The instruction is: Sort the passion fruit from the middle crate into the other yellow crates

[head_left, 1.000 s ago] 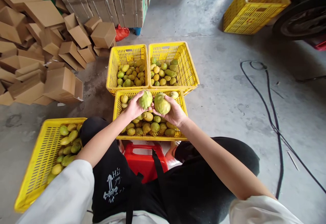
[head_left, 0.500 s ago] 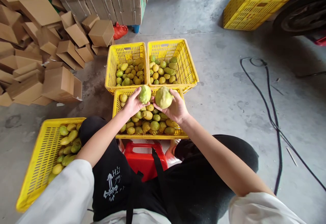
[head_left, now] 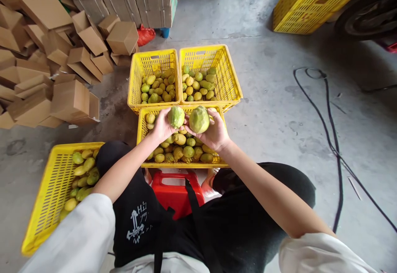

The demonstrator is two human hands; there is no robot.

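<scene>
My left hand (head_left: 163, 127) is closed round a green papaya (head_left: 176, 117), its fingers under and behind the fruit. Beside it, my right hand (head_left: 217, 134) grips a larger, ridged, yellow-green papaya (head_left: 199, 120). The two fruits are held side by side with a small gap, above a yellow crate (head_left: 186, 165) of yellow and green papayas. My fingertips nearly meet between the fruits; whether they touch is unclear. Behind stand two more yellow plastic crates, a left one (head_left: 132, 78) and a right one (head_left: 230, 74), both partly filled with papayas.
By my left knee, another yellow crate (head_left: 46, 207) holds papayas along one side. A red plastic stool (head_left: 170, 198) is between my legs. Cardboard boxes (head_left: 71, 99) are heaped at left. A black cable (head_left: 336, 140) lies on the floor at right, below a yellow crate (head_left: 297, 12) and a wheel (head_left: 362, 16).
The papaya in my right hand has turned, showing a greener, more ridged side. The left papaya looks slightly turned too. Both hands stay in nearly the same place.
</scene>
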